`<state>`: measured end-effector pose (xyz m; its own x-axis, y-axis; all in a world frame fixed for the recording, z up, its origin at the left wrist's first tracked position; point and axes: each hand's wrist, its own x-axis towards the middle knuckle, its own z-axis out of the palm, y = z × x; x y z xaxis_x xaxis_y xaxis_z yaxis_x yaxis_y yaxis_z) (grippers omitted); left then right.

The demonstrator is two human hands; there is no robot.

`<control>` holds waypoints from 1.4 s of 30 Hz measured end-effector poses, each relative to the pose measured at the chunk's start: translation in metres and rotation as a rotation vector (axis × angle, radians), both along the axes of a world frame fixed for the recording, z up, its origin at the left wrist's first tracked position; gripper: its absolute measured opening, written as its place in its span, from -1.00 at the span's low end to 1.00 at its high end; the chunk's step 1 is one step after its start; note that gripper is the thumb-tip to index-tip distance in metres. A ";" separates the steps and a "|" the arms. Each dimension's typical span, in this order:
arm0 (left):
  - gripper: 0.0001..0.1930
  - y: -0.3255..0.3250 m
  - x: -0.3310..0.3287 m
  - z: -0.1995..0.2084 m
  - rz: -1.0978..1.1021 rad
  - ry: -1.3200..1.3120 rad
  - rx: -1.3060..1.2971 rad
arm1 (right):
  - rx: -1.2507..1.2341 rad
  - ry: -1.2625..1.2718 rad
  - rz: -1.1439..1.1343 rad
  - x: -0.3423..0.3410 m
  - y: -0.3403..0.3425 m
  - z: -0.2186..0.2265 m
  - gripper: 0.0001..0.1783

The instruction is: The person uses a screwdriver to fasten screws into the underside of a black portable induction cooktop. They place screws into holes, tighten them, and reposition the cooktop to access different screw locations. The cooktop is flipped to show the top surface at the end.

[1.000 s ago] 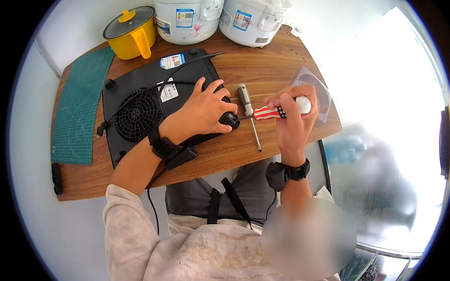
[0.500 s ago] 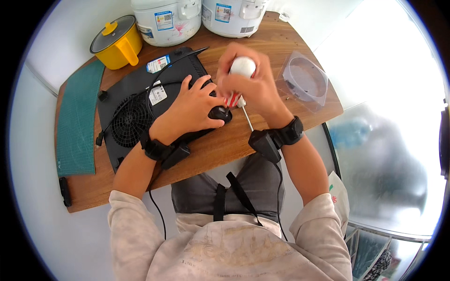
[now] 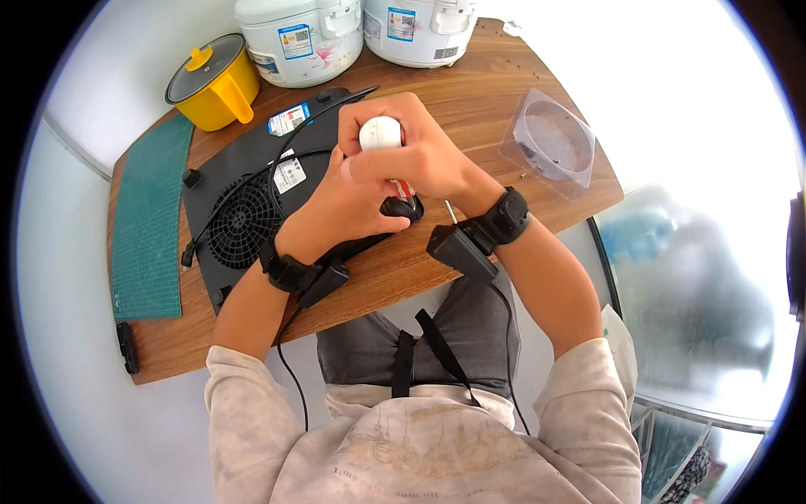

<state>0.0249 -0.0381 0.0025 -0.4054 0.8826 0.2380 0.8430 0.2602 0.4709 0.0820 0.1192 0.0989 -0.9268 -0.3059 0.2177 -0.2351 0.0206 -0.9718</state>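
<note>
Fingers of the right hand [image 3: 420, 155] were closed around a screwdriver [image 3: 382, 139], its white knob uppermost and its red-striped handle mostly covered. The tool was held upright over a black rubber foot [image 3: 400, 207], which was pinched by the left hand [image 3: 348, 210] at the near corner of an upturned black induction cooker [image 3: 252, 202]. This lay on a wooden table [image 3: 470, 92], near a clear plastic container [image 3: 550, 143], a yellow pot [image 3: 214, 84] and a green cutting mat [image 3: 149, 227].
</note>
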 end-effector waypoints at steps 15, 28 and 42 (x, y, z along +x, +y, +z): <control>-0.56 0.004 0.005 0.012 0.017 0.243 -0.176 | -0.329 0.172 -0.527 0.024 0.008 -0.025 -0.90; -0.53 0.003 -0.002 0.003 0.004 0.188 -0.114 | -0.180 0.191 -0.284 0.008 0.001 -0.020 -0.89; -0.53 0.003 -0.001 -0.004 -0.003 0.237 -0.025 | -0.056 0.299 -0.434 0.021 -0.005 -0.022 -0.67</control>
<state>0.0235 -0.0347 -0.0012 -0.3382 0.8907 0.3039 0.9299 0.2667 0.2533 0.1028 0.1146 0.0767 -0.8606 0.1121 0.4968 -0.4834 0.1273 -0.8661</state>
